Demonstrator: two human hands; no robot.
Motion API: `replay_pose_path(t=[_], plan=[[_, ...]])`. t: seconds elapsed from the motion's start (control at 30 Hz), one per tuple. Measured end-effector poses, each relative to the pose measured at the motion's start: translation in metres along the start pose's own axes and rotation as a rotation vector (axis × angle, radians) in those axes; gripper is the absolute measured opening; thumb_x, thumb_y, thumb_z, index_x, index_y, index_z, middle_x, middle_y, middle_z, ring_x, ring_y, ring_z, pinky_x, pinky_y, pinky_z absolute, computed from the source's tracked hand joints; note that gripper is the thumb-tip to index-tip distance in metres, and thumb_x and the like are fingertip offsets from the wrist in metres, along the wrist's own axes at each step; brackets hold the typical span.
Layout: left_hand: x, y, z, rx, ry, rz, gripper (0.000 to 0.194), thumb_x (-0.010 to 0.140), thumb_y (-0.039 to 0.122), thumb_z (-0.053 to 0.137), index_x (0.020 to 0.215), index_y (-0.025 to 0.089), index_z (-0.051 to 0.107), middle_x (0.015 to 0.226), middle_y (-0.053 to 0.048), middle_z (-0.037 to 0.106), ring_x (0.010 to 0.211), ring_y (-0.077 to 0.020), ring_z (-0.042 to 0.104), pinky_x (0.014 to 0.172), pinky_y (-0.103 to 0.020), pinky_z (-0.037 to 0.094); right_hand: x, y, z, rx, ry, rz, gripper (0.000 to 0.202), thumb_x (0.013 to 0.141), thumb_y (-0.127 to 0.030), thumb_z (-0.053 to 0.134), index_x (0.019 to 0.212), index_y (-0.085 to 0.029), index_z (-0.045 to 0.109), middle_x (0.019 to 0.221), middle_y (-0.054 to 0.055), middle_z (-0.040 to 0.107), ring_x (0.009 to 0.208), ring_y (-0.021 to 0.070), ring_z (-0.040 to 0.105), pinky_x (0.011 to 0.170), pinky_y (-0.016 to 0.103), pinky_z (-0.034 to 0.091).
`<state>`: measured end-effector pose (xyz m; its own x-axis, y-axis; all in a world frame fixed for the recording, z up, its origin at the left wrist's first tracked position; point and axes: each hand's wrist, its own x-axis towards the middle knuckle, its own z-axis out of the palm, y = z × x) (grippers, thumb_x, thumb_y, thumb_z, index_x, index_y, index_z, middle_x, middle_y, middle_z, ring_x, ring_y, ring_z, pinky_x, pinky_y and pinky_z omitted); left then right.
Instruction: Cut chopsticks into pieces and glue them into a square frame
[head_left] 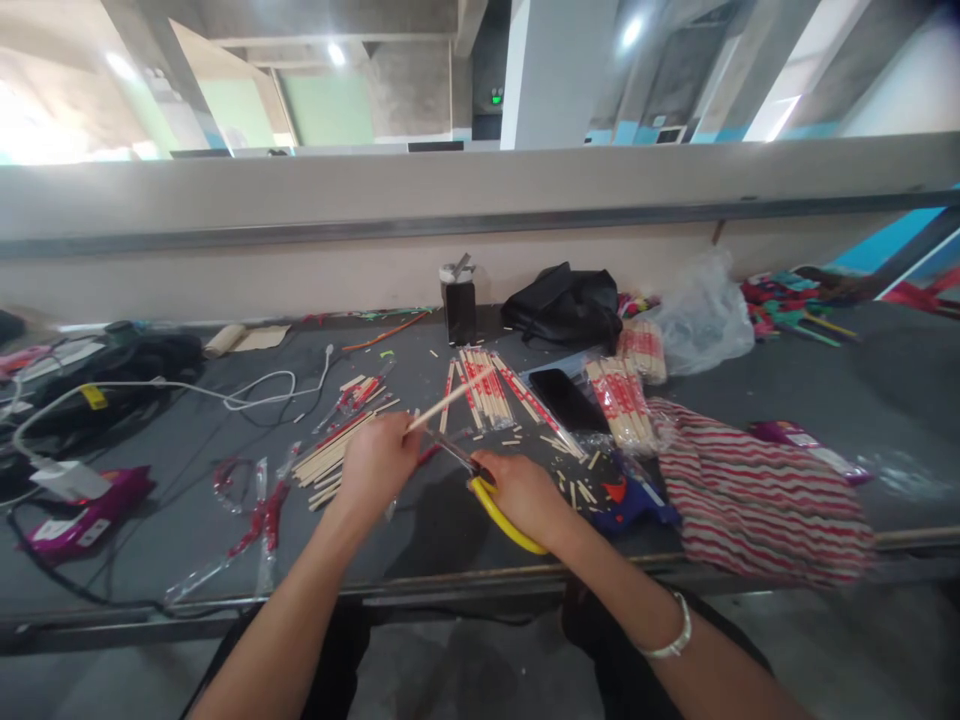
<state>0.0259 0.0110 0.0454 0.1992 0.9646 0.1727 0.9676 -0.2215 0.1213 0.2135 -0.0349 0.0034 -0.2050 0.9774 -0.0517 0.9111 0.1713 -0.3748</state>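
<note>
My left hand [379,465] is closed around a pale wooden chopstick [454,397], which slants up to the right over the table. In my right hand [525,497] is a pair of scissors [504,522] with yellow handles. Their blades point up-left and reach the chopstick close to my left fingers; whether they touch it I cannot tell. Loose bare chopsticks [322,465] lie beside and partly under my left hand. Beyond my hands are chopsticks in red-printed wrappers [486,392]. Short cut wood pieces [576,492] are scattered right of my right hand.
Torn clear wrappers [262,525] lie at left, near a white cable [195,387] and a purple packet [94,510]. Rightward are a black phone [566,397], bundled chopsticks [621,405] and a striped cloth [757,495]. A black bag [566,305] sits by the back wall.
</note>
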Motion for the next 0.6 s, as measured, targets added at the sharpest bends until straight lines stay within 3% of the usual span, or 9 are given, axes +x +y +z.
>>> replay_pose_path(t=[0.2,0.47,0.6], plan=[[0.03,-0.033,0.019,-0.083,-0.023,-0.241,0.032,0.086,0.037,0.044,0.072,0.018,0.064,0.083,-0.012,0.069,0.085,-0.0263,0.064,0.069,-0.03,0.042,-0.005,0.01,-0.004,-0.063,0.045,0.091,0.026,0.087,-0.04,0.052,0.108,-0.027,0.062,0.089,0.005,0.074,0.082,0.0222,0.069,0.06,0.026,0.038],[0.052,-0.037,0.036,-0.423,0.049,-0.286,0.021,0.077,0.037,0.058,0.071,0.017,0.061,0.081,-0.01,0.064,0.093,-0.0267,0.059,0.074,-0.03,0.04,-0.005,0.025,-0.005,-0.081,0.106,0.136,0.03,0.088,-0.039,0.051,0.112,-0.025,0.061,0.089,0.007,0.074,0.081,0.0228,0.069,0.062,0.027,0.04],[0.047,-0.033,0.028,-0.798,0.095,-0.29,0.022,0.081,0.036,0.054,0.073,0.017,0.059,0.063,0.0,0.048,0.07,-0.0168,0.053,0.059,-0.024,0.035,-0.005,0.029,-0.003,-0.07,0.124,0.13,0.031,0.088,-0.039,0.05,0.113,-0.025,0.061,0.089,0.007,0.074,0.081,0.0239,0.069,0.063,0.028,0.041]])
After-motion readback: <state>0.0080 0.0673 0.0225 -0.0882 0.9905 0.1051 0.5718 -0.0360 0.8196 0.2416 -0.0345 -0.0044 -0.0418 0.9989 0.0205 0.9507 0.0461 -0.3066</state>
